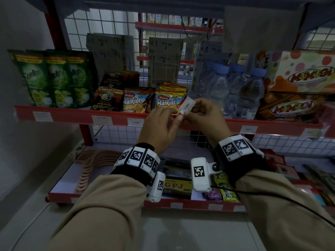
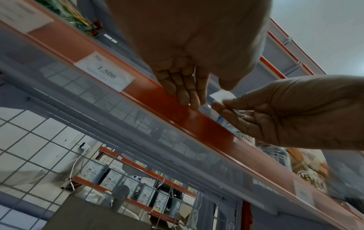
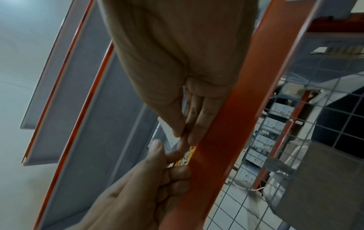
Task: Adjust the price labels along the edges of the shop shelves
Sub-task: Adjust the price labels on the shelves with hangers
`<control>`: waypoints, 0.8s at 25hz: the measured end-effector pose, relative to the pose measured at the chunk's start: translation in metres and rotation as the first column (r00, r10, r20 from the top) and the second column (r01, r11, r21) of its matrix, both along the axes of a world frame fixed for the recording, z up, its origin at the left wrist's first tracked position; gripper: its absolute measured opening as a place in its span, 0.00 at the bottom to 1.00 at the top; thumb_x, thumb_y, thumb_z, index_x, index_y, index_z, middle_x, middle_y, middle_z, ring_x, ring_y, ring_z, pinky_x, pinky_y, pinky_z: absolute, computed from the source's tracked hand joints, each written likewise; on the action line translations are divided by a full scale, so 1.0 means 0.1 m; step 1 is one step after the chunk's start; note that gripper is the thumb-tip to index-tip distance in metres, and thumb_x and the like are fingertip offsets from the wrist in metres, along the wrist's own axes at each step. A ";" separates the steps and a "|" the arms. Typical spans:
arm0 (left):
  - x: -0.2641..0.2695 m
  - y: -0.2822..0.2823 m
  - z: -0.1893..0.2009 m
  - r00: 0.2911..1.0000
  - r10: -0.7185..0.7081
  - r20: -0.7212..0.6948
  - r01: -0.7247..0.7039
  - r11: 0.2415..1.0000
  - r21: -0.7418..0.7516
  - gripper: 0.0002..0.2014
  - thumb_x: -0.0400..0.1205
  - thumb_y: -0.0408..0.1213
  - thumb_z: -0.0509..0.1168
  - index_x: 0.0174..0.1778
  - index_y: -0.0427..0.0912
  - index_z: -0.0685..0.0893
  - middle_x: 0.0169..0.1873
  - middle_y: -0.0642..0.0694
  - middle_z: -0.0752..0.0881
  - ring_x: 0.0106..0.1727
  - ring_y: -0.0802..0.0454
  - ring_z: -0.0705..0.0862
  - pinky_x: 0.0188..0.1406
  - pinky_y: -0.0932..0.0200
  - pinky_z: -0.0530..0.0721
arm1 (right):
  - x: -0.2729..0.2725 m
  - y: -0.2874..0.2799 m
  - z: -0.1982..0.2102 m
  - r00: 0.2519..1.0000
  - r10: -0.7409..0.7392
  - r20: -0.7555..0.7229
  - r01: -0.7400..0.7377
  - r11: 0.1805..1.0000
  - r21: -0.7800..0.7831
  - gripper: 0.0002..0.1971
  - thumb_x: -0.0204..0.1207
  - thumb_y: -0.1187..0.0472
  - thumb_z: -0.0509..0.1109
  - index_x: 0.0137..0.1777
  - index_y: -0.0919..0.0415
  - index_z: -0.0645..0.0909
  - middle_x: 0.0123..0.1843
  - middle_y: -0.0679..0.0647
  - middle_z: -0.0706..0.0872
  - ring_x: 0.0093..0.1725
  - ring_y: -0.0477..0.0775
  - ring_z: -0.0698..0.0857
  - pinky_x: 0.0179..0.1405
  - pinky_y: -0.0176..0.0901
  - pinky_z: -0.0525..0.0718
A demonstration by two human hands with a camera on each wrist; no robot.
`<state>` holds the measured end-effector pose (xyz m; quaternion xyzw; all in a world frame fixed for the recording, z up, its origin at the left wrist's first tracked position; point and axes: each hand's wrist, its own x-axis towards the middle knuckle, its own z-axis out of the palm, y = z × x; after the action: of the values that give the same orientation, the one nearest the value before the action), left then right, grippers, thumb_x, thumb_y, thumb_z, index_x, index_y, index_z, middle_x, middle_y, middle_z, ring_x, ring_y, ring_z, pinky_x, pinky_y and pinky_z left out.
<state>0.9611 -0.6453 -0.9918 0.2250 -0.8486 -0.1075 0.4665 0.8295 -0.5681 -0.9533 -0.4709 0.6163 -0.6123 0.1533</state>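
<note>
Head view, both hands' grip pinching price label (image 1: 187, 105)

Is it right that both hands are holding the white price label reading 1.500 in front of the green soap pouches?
No. In the head view the left hand and right hand hold the price label in front of the yellow biscuit packet, not the soap pouches.

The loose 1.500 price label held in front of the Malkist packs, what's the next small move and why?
Probably lower the price label into the bare stretch of red shelf edge below: both hands pinch it above the strip, out of its holder.
</note>
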 end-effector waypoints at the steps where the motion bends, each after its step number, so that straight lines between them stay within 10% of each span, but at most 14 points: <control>1: -0.01 0.00 0.00 1.000 -0.007 -0.014 0.007 1.000 0.012 0.17 0.86 0.48 0.57 0.60 0.39 0.81 0.53 0.44 0.83 0.53 0.48 0.77 0.50 0.54 0.77 | 0.02 0.00 -0.01 0.999 0.020 0.036 -0.019 1.000 -0.006 0.13 0.73 0.71 0.74 0.56 0.65 0.79 0.50 0.65 0.88 0.49 0.61 0.89 0.50 0.54 0.88; 8: -0.03 -0.02 0.00 0.998 0.044 0.043 -0.043 0.999 -0.023 0.05 0.84 0.35 0.60 0.50 0.37 0.78 0.46 0.42 0.80 0.47 0.50 0.72 0.43 0.56 0.68 | 0.08 0.05 -0.03 0.991 0.048 -0.122 -0.051 0.999 -0.017 0.16 0.72 0.68 0.76 0.58 0.64 0.79 0.49 0.57 0.88 0.48 0.50 0.87 0.48 0.38 0.86; 13: 0.04 -0.05 0.10 0.970 0.061 0.236 -0.035 0.993 -0.115 0.08 0.84 0.37 0.60 0.53 0.36 0.78 0.50 0.41 0.79 0.51 0.44 0.74 0.47 0.55 0.70 | -0.03 0.05 0.10 0.736 -0.032 -0.676 0.081 0.996 0.041 0.08 0.77 0.64 0.70 0.53 0.54 0.86 0.45 0.45 0.88 0.37 0.32 0.79 0.36 0.20 0.72; 20: 0.27 -0.18 0.15 0.934 0.197 0.298 -0.147 0.972 -0.182 0.08 0.81 0.38 0.62 0.55 0.42 0.78 0.51 0.44 0.79 0.53 0.46 0.75 0.51 0.54 0.72 | 0.04 -0.14 -0.07 0.884 -0.146 -0.444 0.123 0.989 -0.080 0.03 0.76 0.64 0.72 0.45 0.56 0.83 0.42 0.46 0.87 0.42 0.38 0.84 0.42 0.29 0.80</control>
<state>0.9885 -0.6631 -0.9772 0.2752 -0.8948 0.0380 0.3494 0.8330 -0.5822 -0.9603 -0.5592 0.6510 -0.5112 -0.0475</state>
